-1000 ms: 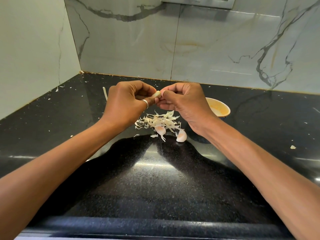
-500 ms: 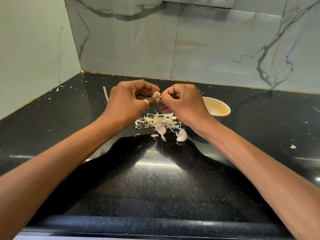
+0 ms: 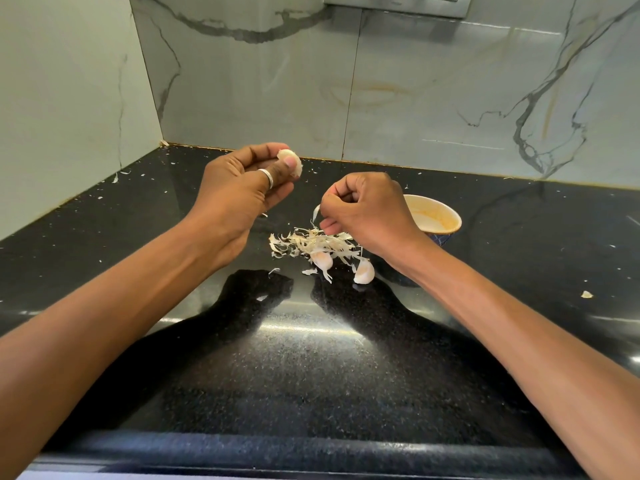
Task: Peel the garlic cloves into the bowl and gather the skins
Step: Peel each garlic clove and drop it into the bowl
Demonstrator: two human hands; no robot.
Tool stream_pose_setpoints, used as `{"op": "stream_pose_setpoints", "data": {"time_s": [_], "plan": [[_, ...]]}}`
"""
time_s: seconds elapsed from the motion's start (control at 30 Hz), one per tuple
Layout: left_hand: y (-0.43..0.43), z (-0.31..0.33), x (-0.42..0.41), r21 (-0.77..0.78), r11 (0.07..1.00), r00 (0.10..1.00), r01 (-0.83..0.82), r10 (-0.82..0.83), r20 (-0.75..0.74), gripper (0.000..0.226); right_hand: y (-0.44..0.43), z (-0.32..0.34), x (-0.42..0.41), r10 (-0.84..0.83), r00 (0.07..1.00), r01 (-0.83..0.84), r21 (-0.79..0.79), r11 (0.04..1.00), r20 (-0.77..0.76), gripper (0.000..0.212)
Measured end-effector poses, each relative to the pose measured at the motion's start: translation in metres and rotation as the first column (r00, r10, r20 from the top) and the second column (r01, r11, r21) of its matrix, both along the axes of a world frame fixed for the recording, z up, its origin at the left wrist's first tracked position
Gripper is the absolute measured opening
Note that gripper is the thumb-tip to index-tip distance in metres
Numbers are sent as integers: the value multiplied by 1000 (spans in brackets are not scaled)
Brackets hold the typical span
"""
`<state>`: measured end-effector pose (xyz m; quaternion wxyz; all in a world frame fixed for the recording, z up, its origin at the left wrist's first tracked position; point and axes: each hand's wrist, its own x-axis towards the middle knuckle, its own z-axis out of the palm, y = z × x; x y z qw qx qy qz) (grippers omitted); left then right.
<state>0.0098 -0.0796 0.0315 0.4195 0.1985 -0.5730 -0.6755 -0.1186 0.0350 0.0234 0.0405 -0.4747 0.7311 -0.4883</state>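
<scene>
1. Black counter (image 3: pixel 311 375) is filling most of the view and carrying scattered flecks of skin. A pale veined wall is rising behind it.
2. Left hand (image 3: pixel 242 188) is hovering raised, left of centre. Thumb and forefinger are pinching the held clove (image 3: pixel 290 160) at the tips, with the other fingers curling behind.
3. Right hand (image 3: pixel 367 216) is hanging lower and to the right, fingers curled in. It is pinching a strip of skin (image 3: pixel 315 214) that is dangling from the fingertips.
4. Bowl (image 3: pixel 446 216) is sitting on the counter just beyond the right hand, on its far right side.
5. Pile of skins (image 3: pixel 311 242) is lying between the hands, just under the dangling strip, so a straight drop looks likely to land it there.
6. A loose clove (image 3: pixel 322 260) and a second loose clove (image 3: pixel 364 271) are lying at the pile's near edge, both seemingly unpeeled.
7. Key relation: the held clove is standing roughly upright. The bowl is lying to its right and lower, with the right hand in between. The right hand is nearer the bowl, so the left hand would probably have to cross over or wait.
8. Hidden: the right wrist is covering the bowl's near-left wall, and no cloves are showing inside the bowl. Whether the held clove is fully bare I cannot tell.
</scene>
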Motion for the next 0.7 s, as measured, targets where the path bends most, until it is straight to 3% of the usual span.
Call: {"op": "stream_pose_setpoints", "data": {"time_s": [0.3, 0.7], "plan": [[0, -2, -2, 8, 999, 998, 39, -40, 45, 15, -1, -1, -1, -2, 996, 1, -11, 1000, -90, 12], [3, -1, -2, -21, 999, 995, 46, -44, 85, 18, -2, 1, -4, 4, 995, -14, -103, 995, -97, 14]]}}
